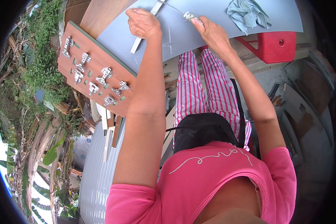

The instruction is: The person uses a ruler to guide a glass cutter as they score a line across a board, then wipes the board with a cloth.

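My left hand point(144, 24) is closed in a fist over a narrow pale bar point(136, 46), whose ends show above and below it. The bar lies slanted on a grey-blue sheet surface point(186, 37). In my right hand point(212, 35) is a thin-shafted tool point(190, 16) with a whitish wrapped handle, held by closed fingers. Its thin shaft reaches up and left over the bar's far end; the tip is cut off by the frame edge, so its exact kind does not show. A crumpled light-blue cloth point(248, 15) lies right of my right hand.
A brown board point(69, 63) with several metal hinges point(105, 75) and green marks stands left of my left forearm. A red plastic stool point(278, 47) is under the sheet's right side. Plants point(37, 56) and a corrugated panel point(95, 179) are at the left.
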